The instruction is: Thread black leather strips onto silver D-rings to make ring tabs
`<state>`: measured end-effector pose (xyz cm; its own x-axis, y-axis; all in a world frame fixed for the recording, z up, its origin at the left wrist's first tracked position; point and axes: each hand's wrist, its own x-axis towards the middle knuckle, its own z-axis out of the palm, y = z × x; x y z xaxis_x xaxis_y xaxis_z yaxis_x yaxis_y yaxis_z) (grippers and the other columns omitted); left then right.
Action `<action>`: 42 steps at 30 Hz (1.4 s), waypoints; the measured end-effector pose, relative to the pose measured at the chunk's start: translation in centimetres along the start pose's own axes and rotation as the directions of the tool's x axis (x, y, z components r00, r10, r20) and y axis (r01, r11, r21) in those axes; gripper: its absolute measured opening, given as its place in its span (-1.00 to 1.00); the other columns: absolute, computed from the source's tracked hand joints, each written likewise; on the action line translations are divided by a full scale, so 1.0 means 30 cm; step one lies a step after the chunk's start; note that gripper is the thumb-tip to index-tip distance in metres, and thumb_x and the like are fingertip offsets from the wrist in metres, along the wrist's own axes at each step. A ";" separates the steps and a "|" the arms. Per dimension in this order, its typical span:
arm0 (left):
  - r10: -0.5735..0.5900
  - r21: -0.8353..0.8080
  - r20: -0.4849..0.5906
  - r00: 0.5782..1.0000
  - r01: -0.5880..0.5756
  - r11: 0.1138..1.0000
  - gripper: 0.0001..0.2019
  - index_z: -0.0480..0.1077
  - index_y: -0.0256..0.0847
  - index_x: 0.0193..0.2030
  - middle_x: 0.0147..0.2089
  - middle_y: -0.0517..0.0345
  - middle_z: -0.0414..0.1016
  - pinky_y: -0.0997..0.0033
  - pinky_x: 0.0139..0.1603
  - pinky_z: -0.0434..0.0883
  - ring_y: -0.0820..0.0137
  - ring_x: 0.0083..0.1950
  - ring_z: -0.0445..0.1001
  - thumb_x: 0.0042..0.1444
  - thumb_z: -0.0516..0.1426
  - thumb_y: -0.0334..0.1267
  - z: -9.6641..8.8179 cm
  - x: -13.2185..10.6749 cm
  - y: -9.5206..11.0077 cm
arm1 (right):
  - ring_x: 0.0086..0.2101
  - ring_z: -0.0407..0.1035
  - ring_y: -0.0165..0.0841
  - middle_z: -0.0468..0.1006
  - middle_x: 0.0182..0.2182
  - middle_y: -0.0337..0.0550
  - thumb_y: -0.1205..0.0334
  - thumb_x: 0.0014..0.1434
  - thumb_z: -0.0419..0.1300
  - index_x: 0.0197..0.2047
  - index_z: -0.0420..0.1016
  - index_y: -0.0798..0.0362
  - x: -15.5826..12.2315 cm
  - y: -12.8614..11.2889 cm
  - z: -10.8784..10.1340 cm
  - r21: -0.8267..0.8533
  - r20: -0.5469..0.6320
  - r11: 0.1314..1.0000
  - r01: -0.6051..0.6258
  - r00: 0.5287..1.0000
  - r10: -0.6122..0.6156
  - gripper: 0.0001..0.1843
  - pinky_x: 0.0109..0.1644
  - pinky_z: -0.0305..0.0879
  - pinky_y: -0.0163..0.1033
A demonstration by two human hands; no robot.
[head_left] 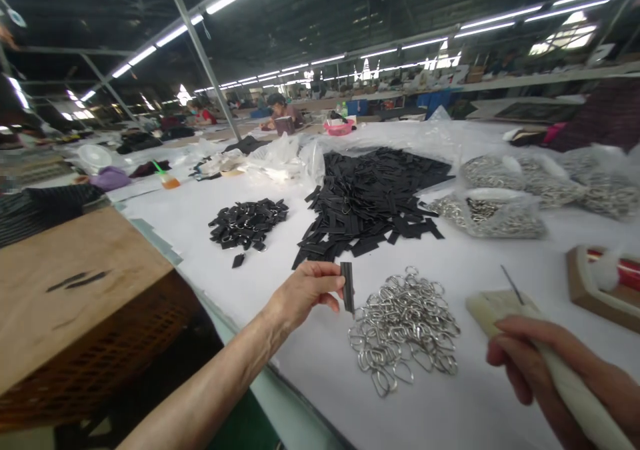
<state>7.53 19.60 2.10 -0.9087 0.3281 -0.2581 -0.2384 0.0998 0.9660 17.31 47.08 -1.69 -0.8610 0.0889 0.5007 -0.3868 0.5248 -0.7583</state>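
Observation:
My left hand (317, 287) pinches a short black fabric strip (347, 287) between thumb and fingers, held upright just left of a pile of silver D-shaped metal rings (400, 330). At the lower right, my right hand (545, 357) is wrapped around a white-handled awl (575, 390), whose thin dark metal point sticks up past the fingers. Beneath that point lies a cream-coloured block (485, 307). Beyond my left hand spreads a large heap of black strips (370, 197). To its left sits a smaller pile of black tabs fitted with rings (247, 223).
Clear plastic bags of metal rings (495, 213) stand at the right. Near them, a cardboard box (600, 290) holds a red spool. A wooden-topped crate (80, 290) adjoins the white table (190, 237) on the left. Another person (283, 113) sits at the far side.

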 end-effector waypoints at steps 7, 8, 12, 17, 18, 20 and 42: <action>-0.059 -0.279 0.395 0.917 0.181 0.943 -0.83 0.41 -0.33 -0.37 -0.45 0.03 0.46 0.46 -0.53 0.46 0.37 -0.43 0.46 -0.06 0.23 -0.26 0.250 0.071 -0.004 | -0.33 0.43 -0.32 0.51 -0.26 -0.18 0.27 0.17 0.15 -0.24 0.34 -0.06 0.005 -0.030 0.012 -0.059 -0.028 0.997 0.043 0.999 -0.045 -0.93 -0.34 0.36 -0.30; -0.074 -0.289 0.456 0.887 0.226 0.930 -0.84 0.41 -0.32 -0.37 -0.47 0.06 0.44 0.48 -0.55 0.45 0.38 -0.45 0.45 -0.05 0.23 -0.26 0.280 0.079 -0.009 | -0.22 0.41 -0.30 0.50 -0.19 -0.18 0.30 0.17 0.15 -0.25 0.32 -0.06 0.006 -0.026 0.007 -0.037 -0.042 0.998 0.043 0.998 -0.045 -0.92 -0.22 0.35 -0.27; -0.133 -0.239 0.625 0.770 0.350 0.906 -0.82 0.42 -0.33 -0.39 -0.55 0.13 0.37 0.63 -0.67 0.32 0.48 -0.55 0.37 -0.04 0.22 -0.23 0.375 0.106 -0.037 | -0.21 0.38 -0.33 0.47 -0.16 -0.19 0.36 0.17 0.13 -0.25 0.29 -0.05 0.019 -0.015 -0.017 0.079 -0.012 0.997 0.007 1.000 -0.006 -0.89 -0.19 0.31 -0.25; -0.152 -0.169 0.706 0.691 0.374 0.912 -0.81 0.43 -0.33 -0.39 -0.57 0.16 0.35 0.67 -0.71 0.22 0.53 -0.58 0.33 -0.03 0.20 -0.21 0.418 0.115 -0.062 | -0.47 0.31 -0.41 0.42 -0.42 -0.26 0.33 0.13 0.19 -0.29 0.33 -0.01 0.037 -0.013 -0.031 0.120 -0.015 0.991 -0.056 0.998 0.058 -0.90 -0.42 0.26 -0.33; -0.151 -0.160 0.697 0.701 0.357 0.921 -0.81 0.43 -0.32 -0.36 -0.54 0.13 0.38 0.67 -0.70 0.23 0.51 -0.56 0.35 -0.01 0.19 -0.20 0.416 0.114 -0.061 | -0.48 0.29 -0.41 0.39 -0.46 -0.28 0.32 0.12 0.20 -0.31 0.33 -0.01 0.042 -0.017 -0.031 0.117 -0.018 0.990 -0.073 0.997 0.076 -0.91 -0.43 0.24 -0.34; -0.136 -0.134 0.652 0.746 0.290 0.948 -0.76 0.43 -0.31 -0.29 -0.44 0.03 0.47 0.63 -0.66 0.29 0.43 -0.46 0.43 0.03 0.16 -0.14 0.405 0.109 -0.053 | -0.49 0.27 -0.41 0.36 -0.48 -0.29 0.30 0.12 0.19 -0.34 0.32 0.01 0.051 -0.026 -0.028 0.123 0.002 0.985 -0.121 0.993 0.122 -0.91 -0.45 0.21 -0.34; 0.219 -0.294 0.049 0.974 -0.195 0.936 -0.95 0.29 -0.27 -0.38 -0.58 0.19 0.44 0.51 -0.65 0.43 0.38 -0.56 0.50 0.10 0.06 -0.38 0.228 0.164 -0.023 | -0.42 0.21 -0.34 0.43 -0.44 -0.13 0.44 0.24 -0.11 -0.40 0.33 0.10 -0.071 -0.095 0.227 -0.233 0.537 0.798 0.555 0.758 -0.371 -0.73 -0.38 0.12 -0.24</action>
<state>5.57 27.58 0.06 -0.9207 0.3881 -0.0405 -0.1461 -0.2466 0.9580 17.99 39.63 -3.43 -0.6865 -0.5816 0.4364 -0.7101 0.6654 -0.2302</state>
